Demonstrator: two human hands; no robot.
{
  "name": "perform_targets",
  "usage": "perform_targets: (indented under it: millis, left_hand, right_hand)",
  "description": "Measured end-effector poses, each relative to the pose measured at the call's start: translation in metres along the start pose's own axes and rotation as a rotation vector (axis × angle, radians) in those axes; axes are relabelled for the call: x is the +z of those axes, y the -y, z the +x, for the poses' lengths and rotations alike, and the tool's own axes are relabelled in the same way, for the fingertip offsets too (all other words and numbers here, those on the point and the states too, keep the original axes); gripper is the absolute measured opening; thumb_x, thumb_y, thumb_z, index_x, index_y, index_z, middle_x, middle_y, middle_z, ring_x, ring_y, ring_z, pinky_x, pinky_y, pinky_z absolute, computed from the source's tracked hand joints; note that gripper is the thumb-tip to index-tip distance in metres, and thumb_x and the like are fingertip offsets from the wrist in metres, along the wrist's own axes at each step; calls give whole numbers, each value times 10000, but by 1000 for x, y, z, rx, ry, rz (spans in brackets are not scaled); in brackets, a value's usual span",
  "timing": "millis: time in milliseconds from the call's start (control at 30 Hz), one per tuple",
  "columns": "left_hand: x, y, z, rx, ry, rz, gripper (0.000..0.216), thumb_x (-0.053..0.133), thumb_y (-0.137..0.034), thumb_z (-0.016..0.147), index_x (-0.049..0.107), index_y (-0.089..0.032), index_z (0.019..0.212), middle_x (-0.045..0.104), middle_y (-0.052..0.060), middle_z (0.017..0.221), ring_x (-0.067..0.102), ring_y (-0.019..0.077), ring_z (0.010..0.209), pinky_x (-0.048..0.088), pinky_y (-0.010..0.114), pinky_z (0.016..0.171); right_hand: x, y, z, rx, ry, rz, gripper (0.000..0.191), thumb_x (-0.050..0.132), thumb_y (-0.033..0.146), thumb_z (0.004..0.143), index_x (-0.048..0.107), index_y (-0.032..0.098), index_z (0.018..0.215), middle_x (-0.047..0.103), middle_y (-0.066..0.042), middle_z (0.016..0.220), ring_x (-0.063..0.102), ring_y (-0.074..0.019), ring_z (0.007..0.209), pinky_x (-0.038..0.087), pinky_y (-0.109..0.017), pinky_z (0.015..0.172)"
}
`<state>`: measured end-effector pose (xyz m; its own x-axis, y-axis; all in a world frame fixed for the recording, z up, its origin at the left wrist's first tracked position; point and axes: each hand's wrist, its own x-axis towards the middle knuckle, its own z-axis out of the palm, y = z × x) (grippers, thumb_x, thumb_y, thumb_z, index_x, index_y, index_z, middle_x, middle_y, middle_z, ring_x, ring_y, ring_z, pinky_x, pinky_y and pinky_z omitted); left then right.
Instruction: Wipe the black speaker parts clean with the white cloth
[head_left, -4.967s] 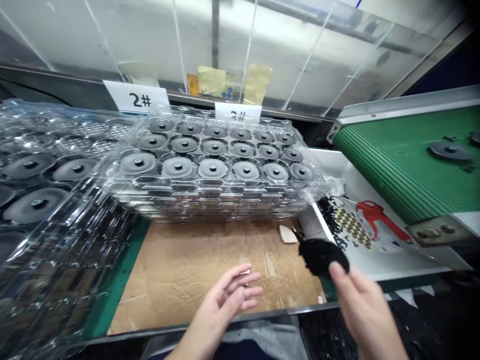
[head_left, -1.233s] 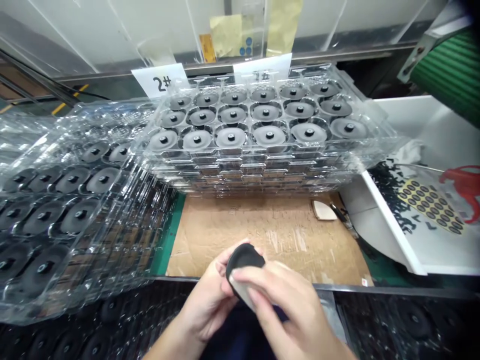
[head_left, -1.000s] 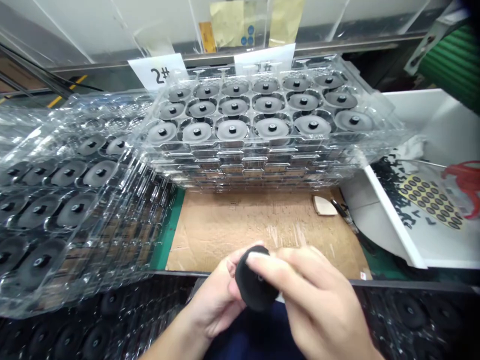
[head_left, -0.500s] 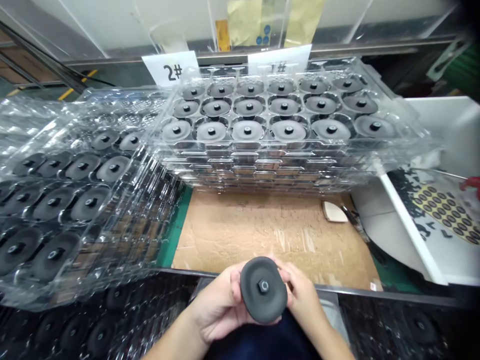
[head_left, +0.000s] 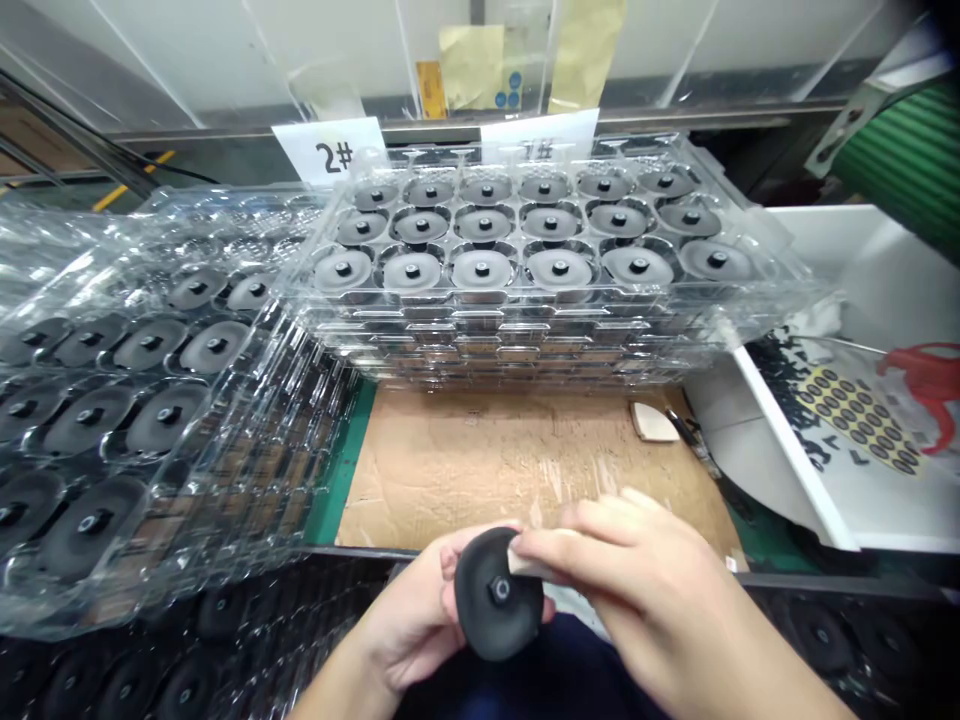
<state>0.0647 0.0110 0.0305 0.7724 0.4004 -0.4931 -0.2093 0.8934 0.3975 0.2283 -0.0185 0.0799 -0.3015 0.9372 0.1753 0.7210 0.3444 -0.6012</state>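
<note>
A round black part [head_left: 487, 625] with a raised hex-shaped knob at its centre is tilted toward me, low in the middle of the view. My left hand [head_left: 420, 615] is closed round its left side and underside. Pressed to the part's upper right face is a small white pad [head_left: 525, 566], perhaps a sponge, pinched in the fingers of my right hand [head_left: 637, 570]. Most of that pad is hidden by the fingers. Beyond my hands lies a cardboard sheet [head_left: 465, 470], and a white wedge-shaped pad [head_left: 654, 423] rests at its right side.
Stacked clear trays [head_left: 480, 300] of similar black parts stand behind the cardboard, with another tray stack [head_left: 180, 470] at left. On the right, a white bin [head_left: 795, 450] holds small black pieces, a sticker sheet [head_left: 855, 415] and red-handled scissors [head_left: 926, 385]. A green ribbed hose [head_left: 907, 165] hangs above.
My right hand has left the part's edge and come over its face with the white pad. The part has turned slightly in my left hand. The view has shifted a little to the right.
</note>
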Motion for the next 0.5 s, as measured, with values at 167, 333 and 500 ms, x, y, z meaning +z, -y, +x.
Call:
perform_targets:
  millis: [167,333,500]
  left_hand:
    - [-5,3,4,82,-83,-11,395,784,-229,555,680,-175,932,682,14,818,623,159,822,466,213,734]
    - [-11,0,9,331,-178,-82,627,853,-247,381,658,-268,976,668,14,1017,636,198,868,480,291,812]
    - [-3,0,9,399,-155,-95,579,819,-221,479,633,-274,1025,650,33,1090,633,220,929,485,297,831]
  right_hand:
    - [27,3,-4,-99,-291,154,266,458,87,811,623,167,1003,640,-28,732,528,-132,604,389,-288,571]
    - [52,19,-26,145,-466,58,347,559,43,755,605,154,1081,673,-38,758,587,-140,610,463,-305,660]
    - [59,-3,-33,262,-424,552,210,554,159,798,649,237,968,704,-12,851,660,-147,707,534,-223,607]
